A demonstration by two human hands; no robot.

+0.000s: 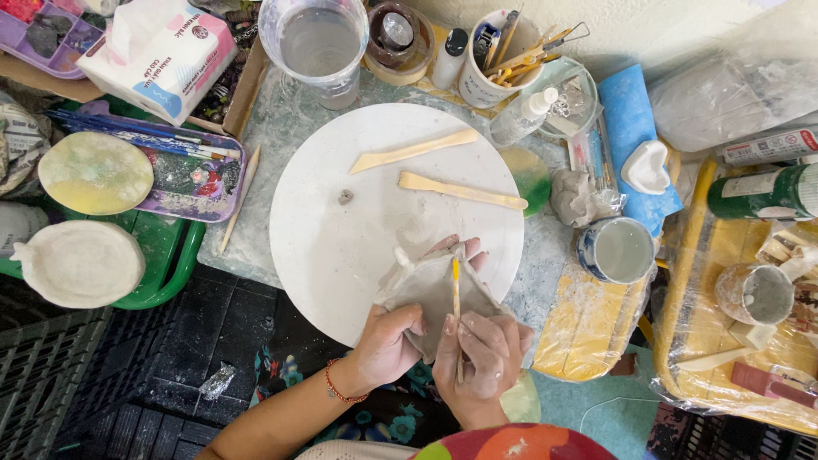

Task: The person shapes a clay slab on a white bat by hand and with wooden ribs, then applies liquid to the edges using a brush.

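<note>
Clamped around a thin wooden modelling stick [456,294], my right hand [487,358] presses its tip onto the grey clay slab [426,285], while my left hand [388,341] pinches the slab's near edge, thumb on top. The slab hangs over the near rim of the round white board [341,247] on the worktop, half in the air. As I judge it, the soft sheet could tear or sag where nothing is under it, and a hard push with the stick might gouge through. Two flat wooden tools [439,166] lie further back on the board, apart from my hands.
</note>
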